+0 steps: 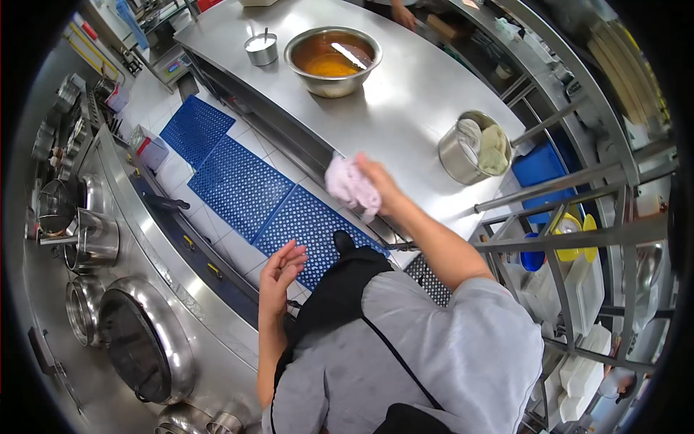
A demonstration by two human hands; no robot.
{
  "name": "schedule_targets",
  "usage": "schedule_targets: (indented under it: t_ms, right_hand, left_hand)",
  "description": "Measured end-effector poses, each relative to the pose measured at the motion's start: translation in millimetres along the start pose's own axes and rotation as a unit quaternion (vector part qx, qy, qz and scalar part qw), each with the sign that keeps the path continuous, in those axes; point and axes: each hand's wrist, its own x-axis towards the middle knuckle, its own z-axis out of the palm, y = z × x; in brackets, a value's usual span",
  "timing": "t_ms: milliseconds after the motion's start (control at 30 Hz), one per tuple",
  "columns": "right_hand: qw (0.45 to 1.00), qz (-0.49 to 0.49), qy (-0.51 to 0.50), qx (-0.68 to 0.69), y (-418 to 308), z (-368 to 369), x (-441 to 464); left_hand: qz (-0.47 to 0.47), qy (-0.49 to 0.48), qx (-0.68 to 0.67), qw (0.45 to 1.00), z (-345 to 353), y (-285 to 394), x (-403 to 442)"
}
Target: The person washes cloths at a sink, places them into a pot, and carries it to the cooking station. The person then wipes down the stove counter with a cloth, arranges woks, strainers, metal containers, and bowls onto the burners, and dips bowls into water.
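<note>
A crumpled pale pink cloth (350, 186) hangs from my right hand (377, 181), whose fingers are closed on it at the front edge of the steel table (405, 137). My left hand (282, 271) is raised over the blue floor mat, holding nothing, its fingers apart and slightly curled. Beyond the cloth, a wide steel bowl (334, 85) of amber liquid stands on the table. To its left is a small steel pot (262, 50) with white contents and a utensil handle sticking out. A steel pot (455, 155) holding rolled cloths sits to the right of my right hand.
Blue perforated mats (238, 173) cover the aisle floor. Along the left runs a steel cooking counter (210, 318) with a large dark-topped round vessel (137, 343) and several pots. A metal rack (578, 239) with white containers stands at right. Another person's hand (405, 16) shows across the table.
</note>
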Motion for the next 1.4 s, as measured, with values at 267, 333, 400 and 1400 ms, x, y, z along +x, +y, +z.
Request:
schedule_targets:
  t_ms: [267,333,400,1400]
  right_hand:
    - [0.577,-0.193,0.220,-0.762,-16.8,-122.2,67.6]
    - [0.544,-0.173,0.227,-0.789,-9.0,-138.1,94.7]
    - [0.500,-0.202,0.241,-0.807,-22.6,-164.8,147.2]
    - [0.589,-0.096,-0.093,-0.797,-29.7,135.9,141.8]
  left_hand:
    - [-0.121,0.114,0.078,0.983,-35.6,-35.5,46.3]
    - [-0.152,0.126,0.076,0.977,-35.6,-42.5,62.3]
    - [-0.173,0.120,0.103,0.972,-32.9,-45.5,81.4]
    - [-0.095,0.220,0.116,0.964,-188.5,-41.4,42.5]
